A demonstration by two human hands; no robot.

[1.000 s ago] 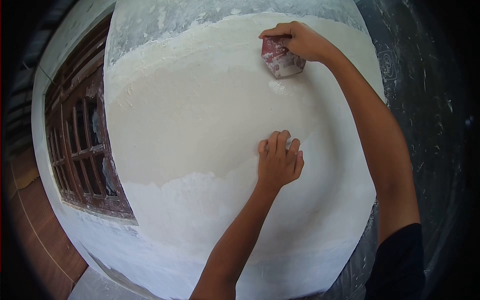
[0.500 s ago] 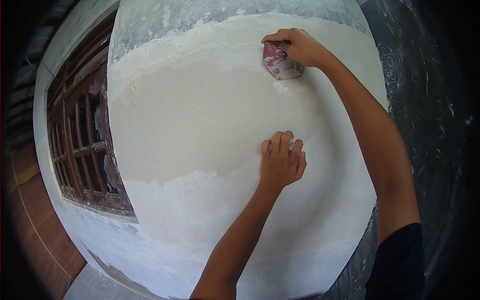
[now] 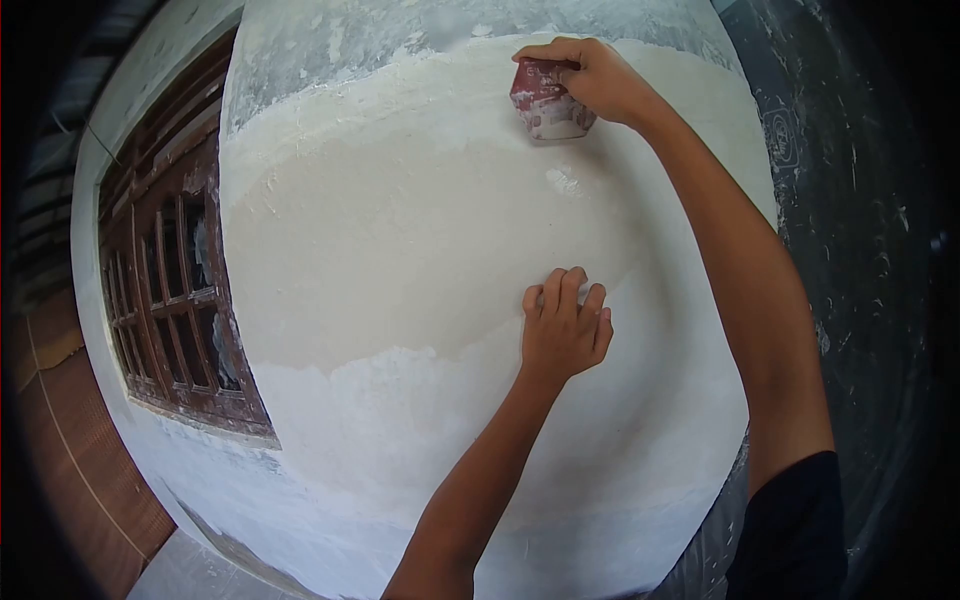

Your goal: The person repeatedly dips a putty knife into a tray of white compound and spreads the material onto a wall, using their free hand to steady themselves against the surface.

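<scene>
High on the wall, my right hand (image 3: 605,80) grips a flat, angular maroon putty scraper (image 3: 548,105) smeared with white, fingers along its top edge. The scraper lies close over the pale, coated band of the wall (image 3: 380,230), just below the bare grey strip. Lower down, my left hand (image 3: 565,325) is at the wall, back towards me, fingertips bent and apart; its palm is hidden. Between the two hands sits a small rough white patch of filler (image 3: 563,181).
A brown wooden window with panes (image 3: 180,300) is set in the wall at left. Mottled grey plaster (image 3: 330,45) runs along the top. To the right hangs a dark sheet (image 3: 840,200) with white splashes. A brown woven panel (image 3: 80,450) stands at lower left.
My right hand and the scraper have moved up and slightly left, away from the white patch. The left hand stays nearly in place.
</scene>
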